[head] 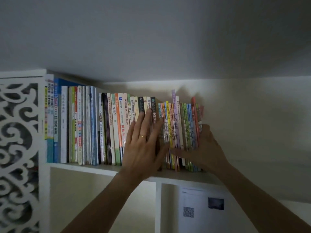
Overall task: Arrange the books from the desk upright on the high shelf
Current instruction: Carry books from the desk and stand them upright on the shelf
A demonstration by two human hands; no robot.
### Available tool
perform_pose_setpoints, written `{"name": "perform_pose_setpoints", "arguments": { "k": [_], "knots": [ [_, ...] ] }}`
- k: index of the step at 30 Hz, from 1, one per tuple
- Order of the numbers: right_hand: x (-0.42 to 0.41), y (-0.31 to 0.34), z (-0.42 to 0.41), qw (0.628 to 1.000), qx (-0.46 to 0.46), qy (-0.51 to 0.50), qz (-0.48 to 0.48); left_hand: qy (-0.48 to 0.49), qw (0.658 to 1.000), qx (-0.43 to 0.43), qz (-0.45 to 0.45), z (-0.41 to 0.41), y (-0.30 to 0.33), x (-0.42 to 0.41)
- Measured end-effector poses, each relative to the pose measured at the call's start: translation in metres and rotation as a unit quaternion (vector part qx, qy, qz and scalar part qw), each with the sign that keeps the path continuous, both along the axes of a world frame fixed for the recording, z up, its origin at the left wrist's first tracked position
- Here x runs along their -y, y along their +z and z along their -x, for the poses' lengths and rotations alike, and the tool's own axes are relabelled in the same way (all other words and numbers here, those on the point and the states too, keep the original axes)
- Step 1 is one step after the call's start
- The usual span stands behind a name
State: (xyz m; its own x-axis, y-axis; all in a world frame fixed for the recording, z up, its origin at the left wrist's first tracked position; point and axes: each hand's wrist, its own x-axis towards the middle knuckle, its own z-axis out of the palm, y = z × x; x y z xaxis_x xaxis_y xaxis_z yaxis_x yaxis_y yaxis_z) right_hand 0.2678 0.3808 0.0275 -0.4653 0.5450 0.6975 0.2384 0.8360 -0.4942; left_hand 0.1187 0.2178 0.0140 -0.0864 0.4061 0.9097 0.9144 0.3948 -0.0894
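While right hand (204, 147) grips the thin books (183, 126), flat left hand (144, 140) presses spines; shelf (80, 167) nearly done, desk unseen.

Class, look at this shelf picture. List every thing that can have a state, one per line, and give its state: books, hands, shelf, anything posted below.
Row of books: upright, spines out, on the shelf.
Thin colourful books: upright at the row's right end, pressed together.
Left hand: fingers straight, flat against the spines.
Right hand: grip round the thin books' right end.
High shelf: loaded on the left, bare right of the books.
Paper sheet: flat in the compartment below.
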Motion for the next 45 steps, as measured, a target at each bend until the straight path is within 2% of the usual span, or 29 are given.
{"name": "perform_pose_setpoints", "arguments": {
  "k": [2, 5, 8, 12, 17, 20, 24, 26, 30, 34, 39, 45],
  "knots": [
    [0.001, 0.003, -0.001, 1.000, 0.003, -0.022, -0.004, -0.006, 1.000, -0.021, 0.002, 0.002, -0.004, -0.002],
    [0.003, 0.016, -0.003, 0.999, -0.041, 0.007, 0.007, -0.058, 0.996, -0.036, -0.065, -0.016, 0.028, -0.009],
    [0.002, 0.043, -0.005, 0.992, -0.099, 0.048, -0.061, -0.047, 0.995, -0.060, -0.071, -0.033, 0.080, -0.027],
    [-0.001, 0.060, -0.006, 0.989, -0.104, 0.090, -0.057, -0.018, 0.997, -0.073, -0.028, -0.031, 0.102, -0.053],
    [-0.012, 0.062, -0.006, 0.986, -0.078, 0.121, -0.078, -0.025, 0.995, -0.085, -0.049, -0.025, 0.102, -0.061],
    [-0.015, 0.071, -0.011, 0.985, -0.051, 0.151, -0.072, -0.038, 0.995, -0.094, -0.003, -0.023, 0.110, -0.053],
    [-0.031, 0.068, -0.025, 0.966, -0.020, 0.258, -0.003, -0.077, 0.980, -0.108, 0.147, -0.004, 0.127, -0.031],
    [-0.038, 0.073, -0.033, 0.956, 0.006, 0.294, 0.020, -0.087, 0.976, -0.114, 0.164, 0.004, 0.133, -0.030],
    [-0.041, 0.078, -0.032, 0.962, -0.001, 0.274, 0.007, -0.086, 0.979, -0.109, 0.149, 0.005, 0.136, -0.037],
    [-0.038, 0.064, -0.033, 0.971, -0.024, 0.231, 0.048, -0.099, 0.980, -0.100, 0.138, 0.000, 0.127, -0.034],
    [-0.039, 0.046, -0.045, 0.967, 0.021, 0.245, 0.067, -0.116, 0.987, -0.064, 0.093, -0.014, 0.121, -0.038],
    [-0.036, 0.049, -0.048, 0.972, 0.033, 0.225, 0.063, -0.099, 0.989, -0.073, 0.081, -0.018, 0.118, -0.044]
  ]
}}
